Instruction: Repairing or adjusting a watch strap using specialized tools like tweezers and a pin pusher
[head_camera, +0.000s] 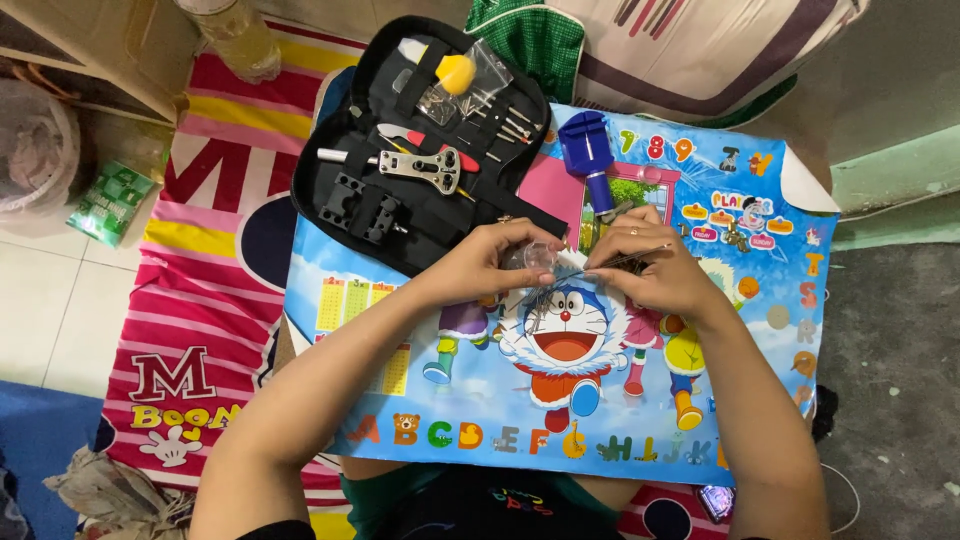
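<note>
Head view, centre frame: I'm pinching a small clear piece in my left hand, right hand gripping tweezers; keeping both steady seems wise.

Open black tool case, blue press tool, plastic bottle, striped mat.

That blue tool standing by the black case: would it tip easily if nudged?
Probably. The blue tool looks tall with a narrow handle, so a sideways nudge might topple it. It seems to be rigid plastic, likely light. Lying down, its rounded handle could roll a little on the smooth cartoon mat.
</note>
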